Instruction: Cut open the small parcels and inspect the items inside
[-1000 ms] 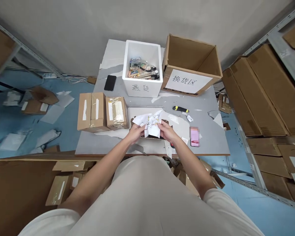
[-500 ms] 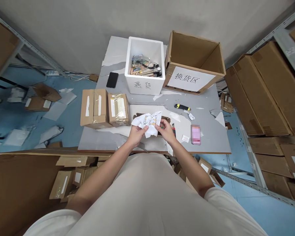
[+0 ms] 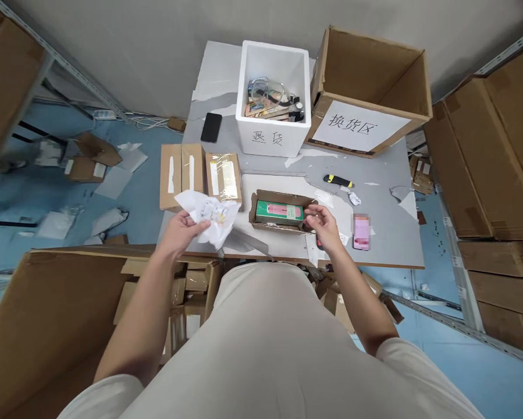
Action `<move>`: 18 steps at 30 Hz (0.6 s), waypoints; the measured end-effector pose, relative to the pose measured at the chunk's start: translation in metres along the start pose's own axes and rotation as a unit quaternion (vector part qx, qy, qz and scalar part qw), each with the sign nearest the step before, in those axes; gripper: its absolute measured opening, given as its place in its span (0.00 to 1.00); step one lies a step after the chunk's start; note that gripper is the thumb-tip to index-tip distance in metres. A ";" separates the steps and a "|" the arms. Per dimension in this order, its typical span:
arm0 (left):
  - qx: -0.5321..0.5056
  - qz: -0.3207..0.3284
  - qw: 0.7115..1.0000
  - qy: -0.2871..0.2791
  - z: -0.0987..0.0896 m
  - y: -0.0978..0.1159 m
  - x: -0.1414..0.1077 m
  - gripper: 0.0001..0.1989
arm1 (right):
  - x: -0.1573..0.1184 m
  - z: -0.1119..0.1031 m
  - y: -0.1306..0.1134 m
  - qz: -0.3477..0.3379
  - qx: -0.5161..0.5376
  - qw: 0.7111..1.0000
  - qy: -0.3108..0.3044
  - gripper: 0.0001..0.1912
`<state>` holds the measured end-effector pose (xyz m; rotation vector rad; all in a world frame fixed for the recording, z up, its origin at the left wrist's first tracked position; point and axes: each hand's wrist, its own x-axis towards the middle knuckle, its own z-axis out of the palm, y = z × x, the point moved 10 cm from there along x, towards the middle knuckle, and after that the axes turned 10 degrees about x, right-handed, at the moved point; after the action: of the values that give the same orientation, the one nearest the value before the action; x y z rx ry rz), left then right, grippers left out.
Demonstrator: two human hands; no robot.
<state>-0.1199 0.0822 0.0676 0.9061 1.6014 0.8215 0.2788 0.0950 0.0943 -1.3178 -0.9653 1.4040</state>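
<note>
A crumpled white paper [image 3: 215,218] with printed marks is pinched in my left hand [image 3: 183,233], over the front left of the table. An open brown cardboard box [image 3: 283,228] lies on the table in front of me, with a green and pink package [image 3: 280,210] inside it. At the right end of that box is my right hand [image 3: 323,226]; its fingers are slightly curled and apart, and nothing shows in them. Whether its fingertips touch the box is hard to tell.
Closed cartons [image 3: 192,169] stand left of the open box. Behind are a white foam box [image 3: 267,138] holding mixed items and a large carton [image 3: 374,102]. A black phone [image 3: 211,127], a yellow-black cutter [image 3: 338,181] and a pink phone [image 3: 361,231] lie around.
My left hand has moved left with the paper, uncovering the open box and the green package. My right hand has let go of the paper. The camera view has shifted slightly.
</note>
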 end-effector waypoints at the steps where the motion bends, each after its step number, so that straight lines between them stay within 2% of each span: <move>1: 0.043 -0.056 0.997 -0.037 -0.012 -0.024 0.003 0.35 | -0.001 -0.006 0.003 0.003 -0.004 1.000 0.012 0.25; 2: 0.085 -0.107 0.989 -0.062 -0.023 -0.049 0.006 0.36 | -0.002 -0.011 0.006 0.005 -0.011 1.000 0.023 0.24; 4: 0.142 -0.162 0.975 -0.054 -0.043 -0.086 0.014 0.37 | -0.004 -0.018 0.011 0.006 -0.026 0.999 0.039 0.24; 6: 0.166 -0.176 0.969 -0.041 -0.046 -0.109 0.025 0.35 | -0.006 -0.021 0.014 0.005 -0.039 0.998 0.047 0.24; 7: 0.175 -0.172 0.969 -0.041 -0.041 -0.116 0.032 0.33 | -0.007 -0.020 0.014 0.003 -0.043 0.998 0.048 0.23; 9: 0.214 -0.155 0.963 -0.052 -0.027 -0.124 0.047 0.29 | -0.008 -0.017 0.013 -0.004 -0.046 0.998 0.046 0.22; 14: 0.372 -0.121 0.919 -0.048 -0.001 -0.129 0.074 0.26 | -0.010 -0.009 0.008 -0.027 -0.085 0.995 0.049 0.21; 16: 0.412 -0.121 0.903 -0.025 0.003 -0.129 0.076 0.30 | -0.011 -0.008 0.005 -0.035 -0.113 0.992 0.044 0.19; 18: 0.487 -0.109 0.866 0.026 0.003 -0.121 0.070 0.35 | -0.012 -0.007 0.001 -0.041 -0.155 0.987 0.027 0.17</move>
<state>-0.1440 0.0867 -0.0702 1.3470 2.1400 -0.2050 0.2853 0.0823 0.0954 -1.5155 -1.2224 1.1817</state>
